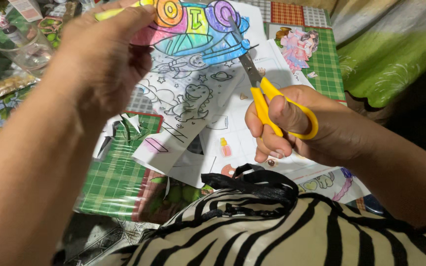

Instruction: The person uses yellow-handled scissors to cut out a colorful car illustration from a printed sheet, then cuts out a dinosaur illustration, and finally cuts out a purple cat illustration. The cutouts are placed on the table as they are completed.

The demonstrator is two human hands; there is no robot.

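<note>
My left hand [102,54] holds up a colouring sheet [193,59] by its upper left part. The top of the sheet is coloured in bright pink, blue, yellow and purple; lower down it shows an uncoloured dinosaur and stars. My right hand [297,125] grips yellow-handled scissors [262,93], thumb and fingers through the loops. The grey blades point up and left into the coloured part of the sheet, near its right edge.
A green plaid tablecloth [119,182] under clear plastic covers the table. More printed sheets [252,148] and paper scraps lie under the held sheet. A cut-out doll figure [297,47] lies at the back right. A clear plastic cup [23,44] stands far left. Zebra-striped fabric [282,231] fills the foreground.
</note>
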